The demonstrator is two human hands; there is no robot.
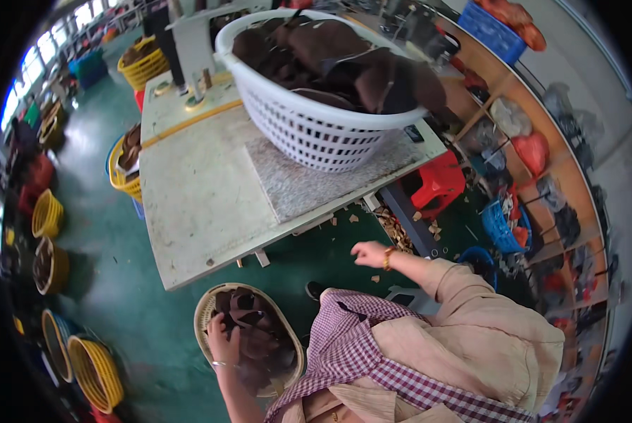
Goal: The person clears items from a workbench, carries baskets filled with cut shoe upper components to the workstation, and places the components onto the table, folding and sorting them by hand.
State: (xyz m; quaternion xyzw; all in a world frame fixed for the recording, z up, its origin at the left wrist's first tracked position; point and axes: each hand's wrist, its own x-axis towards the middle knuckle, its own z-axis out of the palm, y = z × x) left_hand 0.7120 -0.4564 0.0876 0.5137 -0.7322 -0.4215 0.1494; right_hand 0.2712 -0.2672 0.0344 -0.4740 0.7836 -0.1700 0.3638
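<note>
My left hand (224, 340) reaches down into a cream oval basket (202, 321) on the floor. Its fingers are apart and bent over the dark brown cut pieces (261, 326) inside; no piece shows clearly gripped. Out in the air by the table's near edge is my right hand (371, 254), fingers loosely bent and apart, holding nothing that I can see. A large white basket (316, 137), heaped with brown pieces (330, 60), stands on the grey stone slab (284, 187) of the worktable.
The pale worktable (196, 204) has a metal post (196, 88) at its far left. Scraps (393, 229) and a red stool (439, 185) are under its right end. Shelves (541, 187) with bags line the right. Several yellow baskets (94, 374) stand along the left.
</note>
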